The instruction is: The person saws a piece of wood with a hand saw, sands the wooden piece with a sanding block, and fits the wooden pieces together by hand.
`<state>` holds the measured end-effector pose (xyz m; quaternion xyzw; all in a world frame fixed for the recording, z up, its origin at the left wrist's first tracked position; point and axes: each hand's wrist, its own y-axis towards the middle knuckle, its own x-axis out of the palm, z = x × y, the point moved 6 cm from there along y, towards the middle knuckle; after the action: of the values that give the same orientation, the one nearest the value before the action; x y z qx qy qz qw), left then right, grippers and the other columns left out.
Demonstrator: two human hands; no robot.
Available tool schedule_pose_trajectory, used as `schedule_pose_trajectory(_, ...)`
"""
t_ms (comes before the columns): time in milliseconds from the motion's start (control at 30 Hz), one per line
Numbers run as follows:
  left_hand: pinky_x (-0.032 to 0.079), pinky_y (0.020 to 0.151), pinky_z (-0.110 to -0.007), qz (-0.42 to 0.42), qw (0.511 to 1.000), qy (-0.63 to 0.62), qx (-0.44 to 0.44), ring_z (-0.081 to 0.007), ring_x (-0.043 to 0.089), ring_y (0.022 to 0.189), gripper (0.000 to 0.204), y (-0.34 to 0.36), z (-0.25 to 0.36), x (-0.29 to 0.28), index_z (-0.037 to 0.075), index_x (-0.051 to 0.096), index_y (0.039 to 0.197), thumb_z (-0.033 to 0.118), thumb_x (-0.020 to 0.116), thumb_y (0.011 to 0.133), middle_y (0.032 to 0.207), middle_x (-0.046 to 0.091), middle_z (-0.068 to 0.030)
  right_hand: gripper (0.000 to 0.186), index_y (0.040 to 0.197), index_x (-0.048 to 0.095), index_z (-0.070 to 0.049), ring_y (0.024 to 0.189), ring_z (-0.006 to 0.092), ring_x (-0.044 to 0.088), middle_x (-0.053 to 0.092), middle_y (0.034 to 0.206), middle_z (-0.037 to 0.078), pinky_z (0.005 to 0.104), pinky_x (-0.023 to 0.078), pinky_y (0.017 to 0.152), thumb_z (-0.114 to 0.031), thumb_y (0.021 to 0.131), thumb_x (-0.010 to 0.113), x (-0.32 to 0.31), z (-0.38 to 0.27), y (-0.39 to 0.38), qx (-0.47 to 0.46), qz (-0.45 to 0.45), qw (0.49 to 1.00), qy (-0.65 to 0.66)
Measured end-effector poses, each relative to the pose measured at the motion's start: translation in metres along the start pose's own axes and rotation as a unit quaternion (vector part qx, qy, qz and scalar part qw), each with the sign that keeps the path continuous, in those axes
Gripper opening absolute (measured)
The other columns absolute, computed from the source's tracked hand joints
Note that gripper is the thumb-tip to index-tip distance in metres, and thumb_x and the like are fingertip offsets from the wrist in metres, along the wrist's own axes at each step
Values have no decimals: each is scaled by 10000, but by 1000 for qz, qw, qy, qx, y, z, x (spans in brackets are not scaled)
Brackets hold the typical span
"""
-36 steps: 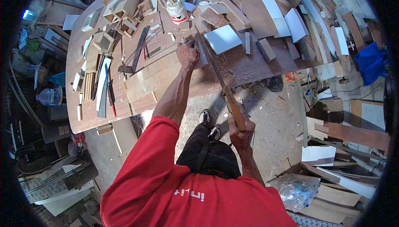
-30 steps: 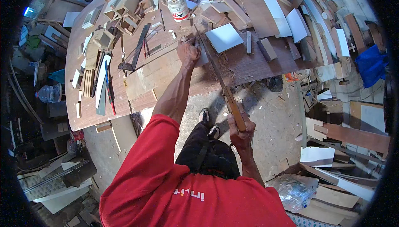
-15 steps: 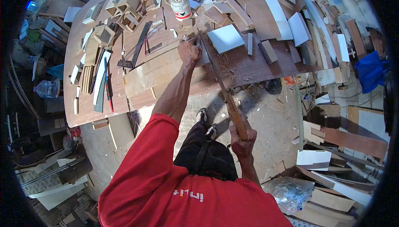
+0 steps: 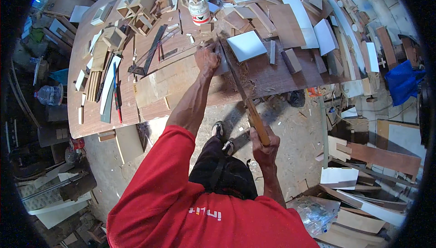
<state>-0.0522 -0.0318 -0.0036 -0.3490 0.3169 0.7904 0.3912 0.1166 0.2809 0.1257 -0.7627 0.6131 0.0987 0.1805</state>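
My right hand (image 4: 263, 146) grips the wooden handle of a hand saw (image 4: 236, 82). Its blade slants up across the edge of the wooden workbench (image 4: 104, 121), with sawdust beside it. My left hand (image 4: 206, 59) presses down on a flat board on the bench, right next to the blade's far end. A white square panel (image 4: 246, 46) lies just right of the blade. My feet in sandals stand on the dusty floor below the bench edge.
A white glue jar (image 4: 199, 11) stands behind my left hand. Small open wooden boxes (image 4: 136, 16), a metal square (image 4: 147, 57), strips and offcuts cover the bench. Boards and panels (image 4: 377, 157) pile on the floor at right, beside a blue cloth (image 4: 402, 82).
The saw has slid back toward me: my right hand with the handle is now lower and farther from the bench edge. My left hand stays pressed on the board.
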Motion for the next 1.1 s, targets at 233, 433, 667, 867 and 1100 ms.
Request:
schedule_pose_trajectory(233, 472, 881, -428, -9, 999, 49, 7, -331, 568, 1043, 482, 2, 0, 0, 207, 715, 1114, 229, 724, 633, 1038, 695, -99, 337, 1173, 617, 50, 864, 210, 671, 693, 978, 176, 327, 516, 749, -105, 874, 634, -4, -7, 1, -8, 12, 1000, -12)
schedule_pose_trajectory(433, 478, 867, -426, 29, 999, 33, 21, -336, 569, 1011, 468, 2, 2, -1, 203, 714, 1115, 237, 707, 648, 1011, 692, -109, 366, 1198, 605, 50, 875, 234, 678, 689, 1001, 196, 330, 517, 769, -115, 872, 629, -6, -10, -5, -26, 2, 999, -31)
schedule_pose_trajectory(667, 480, 859, -421, 23, 999, 20, 15, -330, 571, 998, 438, 3, 7, -7, 192, 715, 1110, 231, 659, 677, 1025, 690, -100, 388, 1224, 594, 41, 923, 225, 670, 690, 1027, 183, 316, 508, 816, -107, 866, 618, -4, -30, 5, -6, -44, 999, -23)
schedule_pose_trajectory(867, 474, 866, -428, 6, 999, 31, 9, -335, 572, 987, 398, -1, 13, -12, 179, 725, 1084, 236, 658, 696, 1023, 688, -102, 359, 1199, 606, 37, 872, 171, 650, 694, 986, 148, 308, 507, 770, -96, 866, 604, -7, -29, 11, -4, -28, 999, -46)
schedule_pose_trajectory(1100, 469, 878, -443, 24, 1000, 0, -4, -346, 569, 1021, 427, 1, 10, -11, 175, 725, 1085, 230, 671, 665, 1051, 688, -106, 350, 1189, 619, 12, 823, 191, 653, 693, 943, 145, 322, 507, 743, -100, 858, 609, -6, -28, 12, -21, -16, 999, -30)
